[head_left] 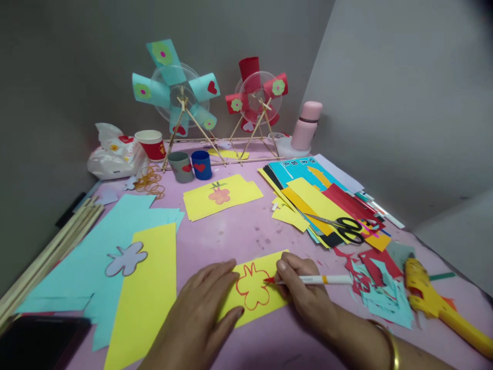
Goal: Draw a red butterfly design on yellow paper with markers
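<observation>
A yellow sheet of paper (274, 301) lies in front of me with a red butterfly outline (252, 288) drawn on it. My left hand (210, 303) rests on the sheet's left side, fingers stretched out and pressing it flat. In my right hand (302, 285) is a red marker (319, 280), pinched between thumb and fingers. The marker's tip meets or hovers just over the outline's right side; I cannot tell which. To the left, a pale lilac butterfly cutout (127, 259) lies across a yellow strip (148, 298) and light blue sheets.
Behind stand a blue paper windmill (181, 97) and a red one (259, 97). Scissors (346, 226) lie on stacked coloured paper at right, near paper scraps (379, 288) and a yellow glue gun (423, 293). Wooden sticks (57, 246) and a phone (44, 339) are at left.
</observation>
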A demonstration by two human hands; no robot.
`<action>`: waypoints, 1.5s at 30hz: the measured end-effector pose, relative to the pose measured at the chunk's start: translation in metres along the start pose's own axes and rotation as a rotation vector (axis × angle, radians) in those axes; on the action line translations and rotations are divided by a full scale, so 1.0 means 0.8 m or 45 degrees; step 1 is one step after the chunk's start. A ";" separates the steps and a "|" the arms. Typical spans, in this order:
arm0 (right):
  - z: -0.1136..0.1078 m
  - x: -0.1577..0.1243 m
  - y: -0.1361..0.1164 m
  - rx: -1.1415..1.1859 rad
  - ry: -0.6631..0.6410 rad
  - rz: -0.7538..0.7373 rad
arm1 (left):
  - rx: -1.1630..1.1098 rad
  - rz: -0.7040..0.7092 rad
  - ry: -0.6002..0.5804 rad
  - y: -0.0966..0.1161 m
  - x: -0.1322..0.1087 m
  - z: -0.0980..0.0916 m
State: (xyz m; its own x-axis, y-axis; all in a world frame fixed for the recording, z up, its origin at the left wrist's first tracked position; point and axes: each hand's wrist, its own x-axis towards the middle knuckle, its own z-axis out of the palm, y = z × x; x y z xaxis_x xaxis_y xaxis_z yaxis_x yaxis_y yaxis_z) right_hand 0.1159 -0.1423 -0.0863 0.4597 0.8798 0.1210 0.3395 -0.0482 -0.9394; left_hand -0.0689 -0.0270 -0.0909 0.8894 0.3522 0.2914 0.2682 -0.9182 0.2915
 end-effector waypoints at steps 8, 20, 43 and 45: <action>0.000 -0.007 0.004 0.089 -0.195 -0.145 | -0.051 -0.045 -0.027 0.003 -0.004 0.000; 0.007 -0.005 0.001 0.094 -0.175 -0.072 | -0.043 -0.072 -0.031 0.003 -0.004 -0.001; 0.010 -0.001 -0.007 -0.119 -0.262 -0.181 | -0.053 -0.043 0.012 -0.002 -0.005 0.004; 0.011 -0.001 -0.007 -0.121 -0.257 -0.179 | -0.051 -0.052 -0.003 -0.001 -0.004 0.002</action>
State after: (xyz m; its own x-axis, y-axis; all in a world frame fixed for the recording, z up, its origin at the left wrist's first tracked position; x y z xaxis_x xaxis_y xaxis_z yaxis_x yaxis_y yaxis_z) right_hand 0.1066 -0.1387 -0.0836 0.2329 0.9571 0.1727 0.4683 0.0453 -0.8824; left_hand -0.0713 -0.0278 -0.0932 0.8790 0.3885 0.2765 0.2891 -0.8953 0.3389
